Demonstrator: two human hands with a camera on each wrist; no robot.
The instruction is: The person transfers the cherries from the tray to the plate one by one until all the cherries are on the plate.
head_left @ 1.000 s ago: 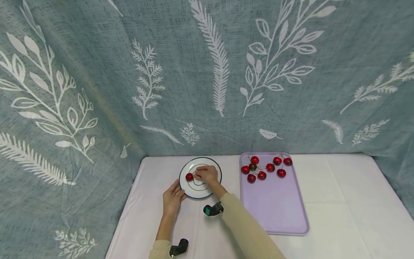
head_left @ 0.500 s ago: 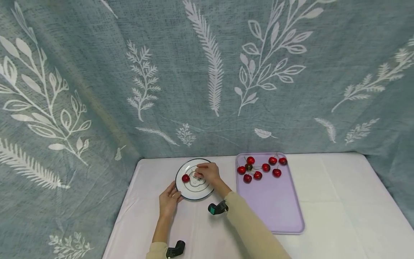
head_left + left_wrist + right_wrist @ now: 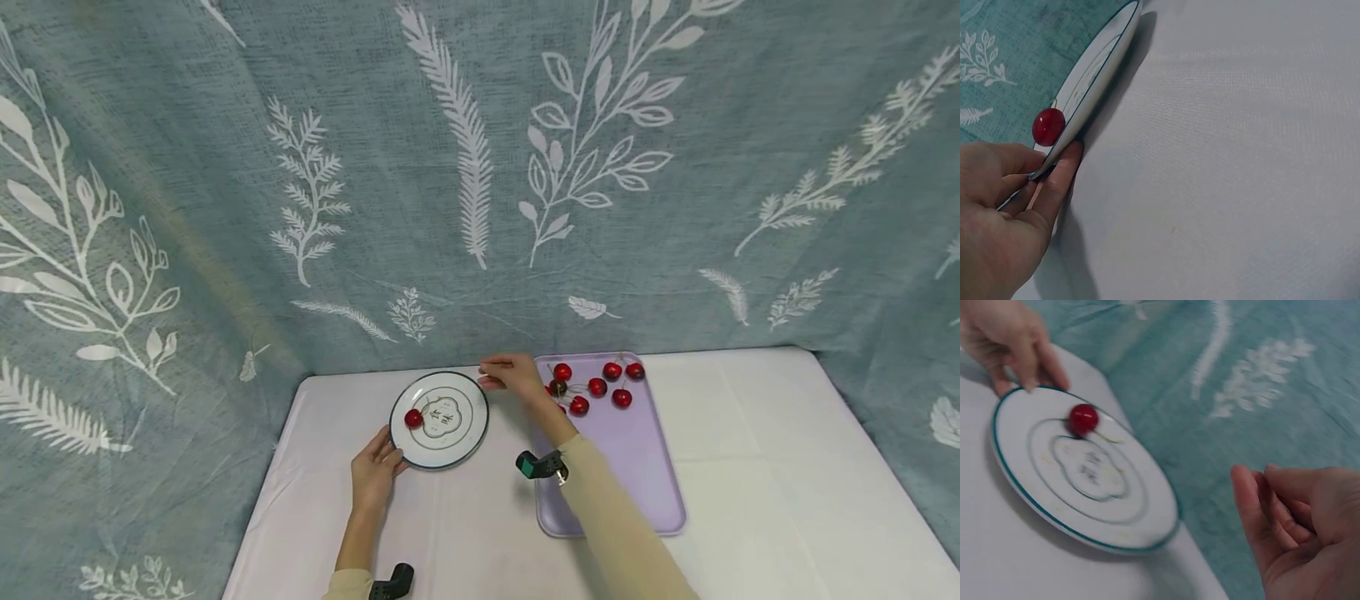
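Observation:
My left hand (image 3: 372, 477) pinches the near left rim of a white plate (image 3: 438, 457) with a dark teal edge. In the left wrist view its fingers (image 3: 1063, 169) reach under the rim, and the plate is tilted a little off the cloth. One red cherry (image 3: 413, 419) with a stem lies on the plate near my left hand. Between the plate and the lilac tray (image 3: 630, 475), my right hand (image 3: 517, 379) hovers with loosely bent fingers. In the right wrist view the thumb and fingertips (image 3: 1244, 478) come close together, with nothing between them.
Several red cherries (image 3: 597, 387) with stems sit in the far part of the tray, some partly hidden by my right wrist. A white cloth (image 3: 750, 467) covers the table. A teal leaf-patterned curtain (image 3: 420, 208) hangs along the back and left.
My right hand has moved from over the plate to the right, toward the tray. The cherry stays on the plate, and my left hand keeps its hold. The head view has shifted slightly.

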